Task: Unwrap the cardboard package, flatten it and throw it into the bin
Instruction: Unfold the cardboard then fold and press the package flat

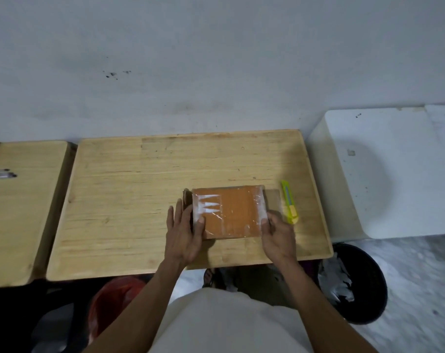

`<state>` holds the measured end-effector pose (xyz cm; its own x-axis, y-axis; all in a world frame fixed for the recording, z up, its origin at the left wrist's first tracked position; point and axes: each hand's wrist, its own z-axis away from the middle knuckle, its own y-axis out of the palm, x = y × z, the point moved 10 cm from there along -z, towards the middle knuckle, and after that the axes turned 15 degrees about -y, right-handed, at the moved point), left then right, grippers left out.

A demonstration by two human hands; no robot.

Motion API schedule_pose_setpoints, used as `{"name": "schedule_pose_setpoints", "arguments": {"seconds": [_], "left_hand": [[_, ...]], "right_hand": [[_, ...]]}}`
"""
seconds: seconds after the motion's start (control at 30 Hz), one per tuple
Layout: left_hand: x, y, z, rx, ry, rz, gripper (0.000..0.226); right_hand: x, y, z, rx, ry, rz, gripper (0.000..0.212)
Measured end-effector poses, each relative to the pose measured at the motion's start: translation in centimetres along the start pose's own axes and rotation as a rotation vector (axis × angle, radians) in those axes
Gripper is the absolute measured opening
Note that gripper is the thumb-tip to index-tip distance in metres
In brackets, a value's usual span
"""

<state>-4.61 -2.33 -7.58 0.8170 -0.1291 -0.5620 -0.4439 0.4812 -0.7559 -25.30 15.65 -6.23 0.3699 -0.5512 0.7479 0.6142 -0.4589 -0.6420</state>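
A flat brown cardboard package [231,212], covered in clear tape or film, lies on the wooden table [139,194] right of its middle. My left hand [184,233] grips its left end, thumb on top and fingers along the side. My right hand [277,235] holds its right near corner, thumb on the taped edge. A yellow-green utility knife [289,202] lies just right of the package. The black bin [356,281], lined with a crumpled bag, stands on the floor below the table's right corner.
A second wooden table [25,207] stands to the left with pens [2,174] on it. A white table [394,174] stands to the right. A red plastic bag [114,299] sits on the floor under the table's near edge.
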Motion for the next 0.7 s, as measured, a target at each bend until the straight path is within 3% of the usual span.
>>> {"name": "schedule_pose_setpoints", "arguments": {"seconds": [0.07, 0.23, 0.4, 0.47, 0.7], "left_hand": [[-0.6, -0.8, 0.3, -0.008, -0.024, 0.099, 0.063], [-1.3, -1.8, 0.3, 0.075, -0.277, 0.351, 0.053], [-3.4, -2.6, -3.0, 0.021, -0.277, 0.417, 0.080], [-3.8, -2.9, -4.4, -0.010, -0.316, 0.474, 0.077], [-6.9, -2.2, -7.3, 0.009, -0.345, 0.505, 0.069]], "right_hand": [[0.3, -0.2, 0.0, -0.003, 0.048, -0.128, 0.018], [2.7, -1.8, -1.6, -0.015, 0.078, -0.314, 0.029], [4.5, -3.0, -5.5, -0.057, 0.118, -0.383, 0.049], [4.5, -2.9, -7.3, -0.093, 0.145, -0.401, 0.061], [4.3, -1.0, -12.8, -0.080, 0.176, -0.352, 0.069]]}}
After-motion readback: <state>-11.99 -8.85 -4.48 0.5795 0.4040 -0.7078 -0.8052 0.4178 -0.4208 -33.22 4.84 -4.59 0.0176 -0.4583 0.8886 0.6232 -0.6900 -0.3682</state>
